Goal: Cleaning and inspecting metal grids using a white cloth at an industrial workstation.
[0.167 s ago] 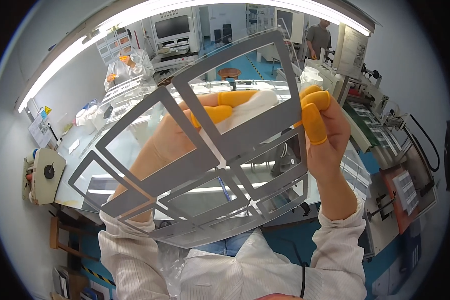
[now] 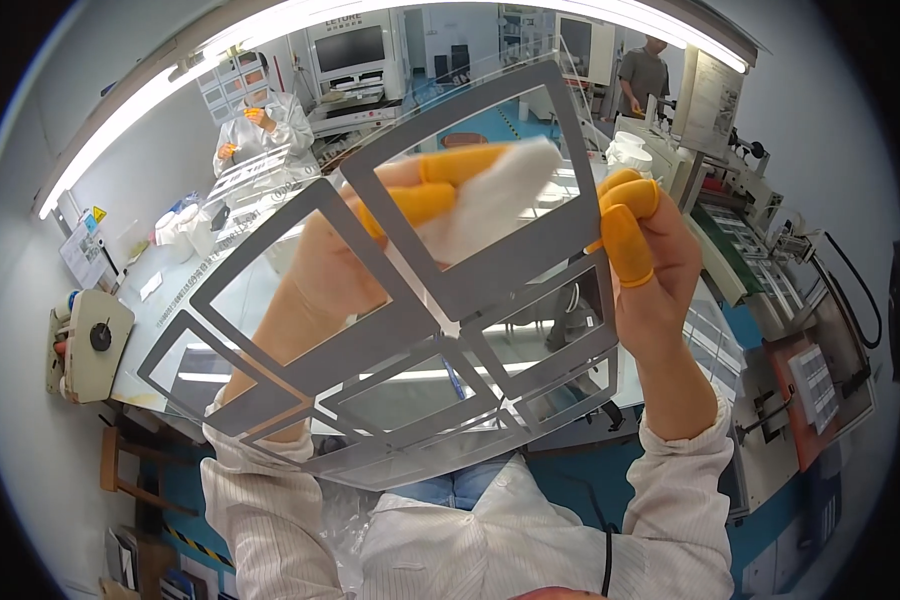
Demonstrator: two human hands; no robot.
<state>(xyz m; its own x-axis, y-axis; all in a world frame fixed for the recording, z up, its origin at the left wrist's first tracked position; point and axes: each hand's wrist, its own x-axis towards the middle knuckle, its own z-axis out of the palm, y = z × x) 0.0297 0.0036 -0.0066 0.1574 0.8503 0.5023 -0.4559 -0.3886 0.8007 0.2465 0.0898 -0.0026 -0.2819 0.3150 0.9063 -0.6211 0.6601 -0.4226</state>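
Observation:
A clear sheet printed with several grey rectangular frames (image 2: 515, 252) is held up tilted before me. My right hand (image 2: 655, 255), with yellow finger cots, pinches its right edge between thumb and fingers. Behind the sheet, seen through its clear windows, my left hand (image 2: 335, 265) also wears yellow finger cots. Its fingers are closed on a white wiping cloth (image 2: 510, 195), which lies behind the upper right window. Whether the cloth touches the sheet's back I cannot tell. Grey borders hide parts of the left hand.
Below the sheet is a glass-topped worktable (image 2: 155, 330). White containers (image 2: 185, 232) stand at its far left, and a tape dispenser-like device (image 2: 90, 343) is at the left edge. Machinery (image 2: 770, 260) stands at right. Across the table sits a co-worker (image 2: 265, 125); another person (image 2: 642, 78) stands farther back.
Behind the sheet, my left hand has shifted up, and the white cloth now shows larger in the upper right window. My right hand keeps its hold on the edge.

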